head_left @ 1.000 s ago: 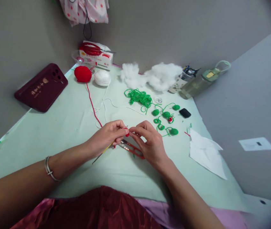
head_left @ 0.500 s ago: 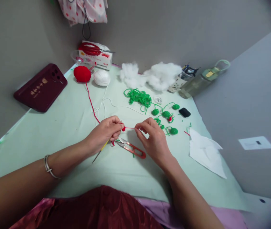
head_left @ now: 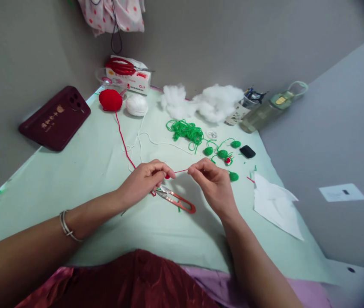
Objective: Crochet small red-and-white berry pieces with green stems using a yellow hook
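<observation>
My left hand [head_left: 145, 182] is closed, with a small red crochet piece [head_left: 167, 176] at its fingertips, mostly covered by the fingers. Out of this piece a thin red yarn strand [head_left: 181, 171] runs taut to the right. Its other end is pinched between the thumb and finger of my right hand [head_left: 213, 185]. Below my left wrist pokes the thin tip of a crochet hook [head_left: 123, 212]; the rest is hidden by the hand. Thread snips [head_left: 182, 202] with an orange handle lie on the table just below both hands. Another red strand leads back to a red yarn ball [head_left: 110, 100].
Beyond my hands lie a white yarn ball [head_left: 137, 105], a green yarn tangle [head_left: 185, 131], several green crocheted balls [head_left: 222, 154] and white stuffing [head_left: 218, 102]. A phone [head_left: 55, 117] leans at the left. White paper [head_left: 276, 205] and a bottle [head_left: 265, 112] are at the right.
My right hand has moved slightly right, keeping the red strand taut. My left hand has turned over the red piece, its fingers reaching further right; the hook's yellow part is now hidden.
</observation>
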Available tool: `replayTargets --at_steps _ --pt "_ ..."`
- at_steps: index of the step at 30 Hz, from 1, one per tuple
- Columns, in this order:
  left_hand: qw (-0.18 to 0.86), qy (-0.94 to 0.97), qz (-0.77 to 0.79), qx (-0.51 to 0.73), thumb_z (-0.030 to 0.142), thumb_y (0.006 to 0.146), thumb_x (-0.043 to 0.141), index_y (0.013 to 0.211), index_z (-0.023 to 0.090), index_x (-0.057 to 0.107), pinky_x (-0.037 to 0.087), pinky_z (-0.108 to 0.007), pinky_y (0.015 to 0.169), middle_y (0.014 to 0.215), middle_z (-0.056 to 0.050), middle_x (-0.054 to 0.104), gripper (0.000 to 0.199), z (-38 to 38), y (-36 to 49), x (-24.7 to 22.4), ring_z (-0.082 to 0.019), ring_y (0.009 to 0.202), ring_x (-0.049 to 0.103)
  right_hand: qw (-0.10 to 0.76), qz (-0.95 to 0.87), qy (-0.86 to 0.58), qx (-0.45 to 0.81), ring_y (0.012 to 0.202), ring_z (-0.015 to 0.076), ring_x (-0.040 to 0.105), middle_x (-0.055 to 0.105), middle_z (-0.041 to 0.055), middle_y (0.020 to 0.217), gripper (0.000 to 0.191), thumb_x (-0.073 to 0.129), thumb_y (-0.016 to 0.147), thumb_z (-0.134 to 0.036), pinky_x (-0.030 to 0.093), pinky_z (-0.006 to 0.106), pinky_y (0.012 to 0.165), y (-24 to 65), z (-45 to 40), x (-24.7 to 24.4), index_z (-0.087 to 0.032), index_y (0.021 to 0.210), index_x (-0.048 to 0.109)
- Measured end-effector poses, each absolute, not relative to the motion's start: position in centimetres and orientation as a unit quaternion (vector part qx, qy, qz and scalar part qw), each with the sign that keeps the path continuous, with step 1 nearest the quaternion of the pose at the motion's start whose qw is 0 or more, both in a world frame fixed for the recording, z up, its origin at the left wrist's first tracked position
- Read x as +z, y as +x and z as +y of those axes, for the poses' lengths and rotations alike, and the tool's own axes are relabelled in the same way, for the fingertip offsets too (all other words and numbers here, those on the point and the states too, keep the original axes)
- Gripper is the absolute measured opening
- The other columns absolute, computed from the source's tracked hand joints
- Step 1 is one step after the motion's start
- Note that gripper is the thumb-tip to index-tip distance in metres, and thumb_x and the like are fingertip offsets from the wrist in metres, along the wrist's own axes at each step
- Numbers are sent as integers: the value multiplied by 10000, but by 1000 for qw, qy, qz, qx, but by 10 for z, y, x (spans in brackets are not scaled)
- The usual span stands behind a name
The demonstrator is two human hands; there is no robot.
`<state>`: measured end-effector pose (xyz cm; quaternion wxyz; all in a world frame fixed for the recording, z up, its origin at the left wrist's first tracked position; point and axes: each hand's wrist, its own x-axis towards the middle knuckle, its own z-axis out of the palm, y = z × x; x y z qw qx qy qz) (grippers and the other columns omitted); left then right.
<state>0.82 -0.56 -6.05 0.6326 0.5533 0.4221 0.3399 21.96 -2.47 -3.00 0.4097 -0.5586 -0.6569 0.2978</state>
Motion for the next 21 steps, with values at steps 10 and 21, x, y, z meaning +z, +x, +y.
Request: replayTargets --at_steps 10,21 --pt "661 516 430 335 404 828 731 834 175 704 404 -246 522 611 51 518 230 -5 11 -56 -118 547 465 351 -828 -405 164 789 157 652 666 36 869 112 629 1001 -182 535 288 695 200 -39 -46 -223 974 730" --pt "667 513 396 369 244 857 658 861 216 538 457 -221 529 646 78 548 123 -11 17 -56 -104 557 536 347 -801 -470 128 751 156 620 620 26 853 123 599 978 -145 513 287 677 203 -36 -49 -223 939 684"
